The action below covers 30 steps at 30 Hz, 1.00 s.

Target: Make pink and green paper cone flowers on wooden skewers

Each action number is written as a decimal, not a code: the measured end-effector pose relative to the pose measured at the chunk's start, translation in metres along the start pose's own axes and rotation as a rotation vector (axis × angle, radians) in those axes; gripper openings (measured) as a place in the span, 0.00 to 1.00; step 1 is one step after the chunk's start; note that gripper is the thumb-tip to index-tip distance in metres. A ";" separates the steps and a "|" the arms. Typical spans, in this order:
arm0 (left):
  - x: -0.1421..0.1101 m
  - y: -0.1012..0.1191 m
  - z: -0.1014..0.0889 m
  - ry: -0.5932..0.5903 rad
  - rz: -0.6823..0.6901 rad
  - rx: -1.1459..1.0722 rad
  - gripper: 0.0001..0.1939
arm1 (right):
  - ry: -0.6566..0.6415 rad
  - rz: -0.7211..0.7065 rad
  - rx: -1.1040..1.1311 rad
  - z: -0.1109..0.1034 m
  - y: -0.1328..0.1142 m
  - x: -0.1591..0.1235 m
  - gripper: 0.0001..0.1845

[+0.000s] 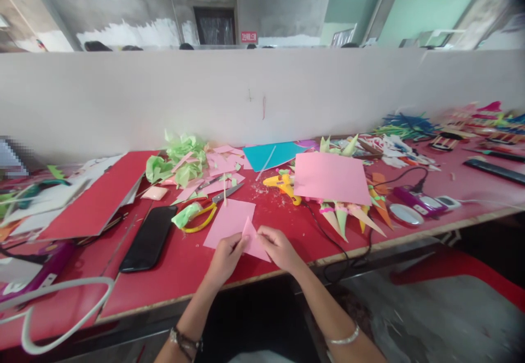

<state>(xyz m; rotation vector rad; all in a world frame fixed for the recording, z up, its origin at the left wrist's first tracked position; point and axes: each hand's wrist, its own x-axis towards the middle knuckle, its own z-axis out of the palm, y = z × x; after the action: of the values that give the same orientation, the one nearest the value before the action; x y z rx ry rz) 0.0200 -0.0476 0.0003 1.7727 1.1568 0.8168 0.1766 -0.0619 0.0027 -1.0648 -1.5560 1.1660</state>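
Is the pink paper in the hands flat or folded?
Not flat: the pink paper rises to a narrow point between left hand and right hand. Folded or rolled, I cannot tell.

Smooth matt pink folded paper (256, 248); glossy black phone (150, 240); yellow plastic glue gun (281, 183); smooth, faintly glossy red tabletop (131, 289)

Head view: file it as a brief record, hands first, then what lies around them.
Left hand: pinching a bent pink paper piece
Right hand: fingers curled at that piece's right side; exact grip unclear
Just beyond the hands: flat pink sheet
To the left: black phone, yellow-handled scissors
To the right: yellow glue gun, larger pink rectangle lying over paper cones
Work surface: red table
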 end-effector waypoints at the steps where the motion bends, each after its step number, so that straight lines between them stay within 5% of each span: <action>1: -0.001 0.000 0.000 -0.003 0.000 0.005 0.18 | 0.002 0.005 0.000 0.000 0.000 0.000 0.13; 9: -0.003 0.003 -0.003 -0.043 0.023 -0.021 0.16 | 0.064 -0.037 -0.076 0.001 0.003 -0.001 0.07; 16: -0.001 0.003 -0.008 -0.051 -0.009 -0.202 0.17 | -0.091 -0.189 -0.082 -0.004 -0.002 -0.005 0.27; 21: -0.003 0.002 -0.008 -0.054 -0.101 -0.264 0.16 | -0.192 -0.222 -0.145 -0.006 -0.009 -0.004 0.22; 30: -0.005 0.002 -0.004 0.099 -0.295 -0.364 0.19 | -0.059 -0.184 -0.128 -0.002 -0.008 -0.007 0.16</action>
<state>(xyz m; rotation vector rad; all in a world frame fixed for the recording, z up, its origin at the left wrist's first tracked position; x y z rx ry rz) 0.0160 -0.0511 0.0035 1.2432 1.2101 0.8790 0.1790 -0.0697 0.0093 -0.9534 -1.7544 0.9914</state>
